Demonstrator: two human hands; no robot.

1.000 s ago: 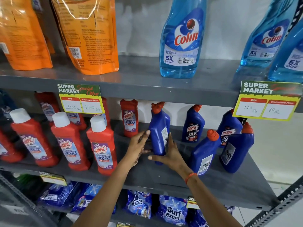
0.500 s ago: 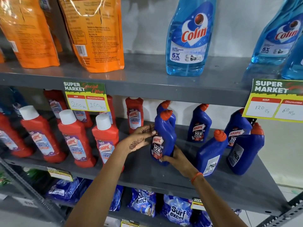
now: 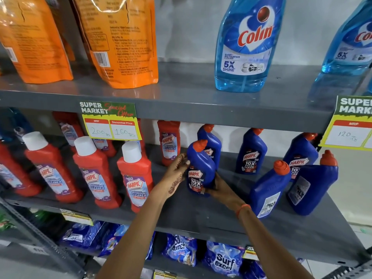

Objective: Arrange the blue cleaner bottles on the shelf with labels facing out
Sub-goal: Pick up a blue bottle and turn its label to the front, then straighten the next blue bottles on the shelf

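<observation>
- A person's left hand point(image 3: 177, 174), marked with henna, presses its fingers against the left side of a dark blue plastic cleaner bottle with an orange cap point(image 3: 201, 170), while the right hand point(image 3: 219, 190) cups the bottle's lower right side from behind; together they clasp it.
- The held bottle stands roughly upright at the middle of the grey metal shelf point(image 3: 201, 214), its "Harpic 10X Total Clean" label facing out.
- Just behind it stands a second blue bottle point(image 3: 211, 141), label partly hidden.
- Two more blue bottles at the back of the shelf, one point(image 3: 251, 154) and another point(image 3: 300, 156), show their front labels.
- Two front blue bottles to the right, a leaning one point(image 3: 269, 188) and a broader one point(image 3: 314, 188), show white back labels.
- Red bathroom-cleaner bottles with white caps point(image 3: 94, 172) fill the shelf's left half.
- A yellow-and-green price tag point(image 3: 109, 121) hangs from the shelf above, where a light blue glass-cleaner bottle point(image 3: 247, 45) and orange refill pouches point(image 3: 120, 41) stand.
</observation>
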